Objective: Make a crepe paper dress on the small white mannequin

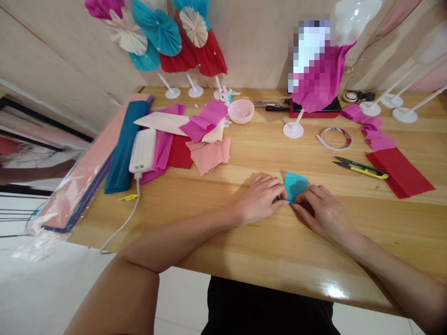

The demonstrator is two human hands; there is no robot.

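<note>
Left hand [260, 199]: curled, fingers pointing right
Right hand [319, 209]: curled, fingers pointing left
Left arm [167, 242]: bare, reaching forward
Right arm [394, 265]: bare, reaching forward

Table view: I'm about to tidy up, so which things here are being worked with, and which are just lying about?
Being worked with: left hand, right hand, blue paper.
Lying about: snips, red paper, tape roll, power bank, pink bowl.
</note>
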